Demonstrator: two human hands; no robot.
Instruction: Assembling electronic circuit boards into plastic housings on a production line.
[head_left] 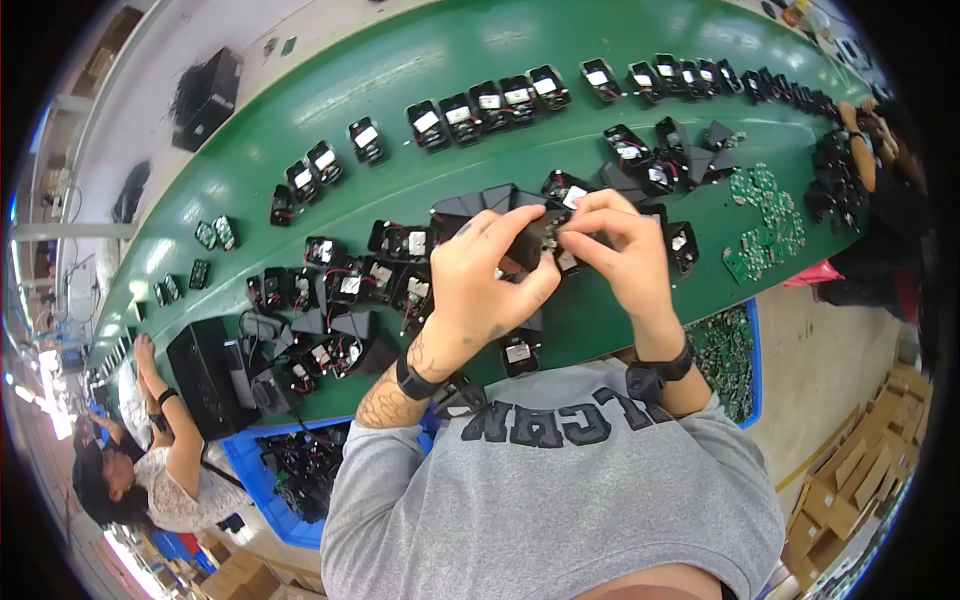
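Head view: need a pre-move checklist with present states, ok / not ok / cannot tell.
1. Left hand on the part: ok, thumb and index fingers close on the small part.
2. Right hand gripping it too: cannot tell; its fingers are at the part, but contact is unclear.
3. Part undamaged: cannot tell, too small and partly covered.
4. Free table space close around the hands: not ok, black cases crowd it.
5. Loose boards clear of both hands: ok, they lie apart to the right.
6. Co-worker's hand clear: ok, far off at the left.
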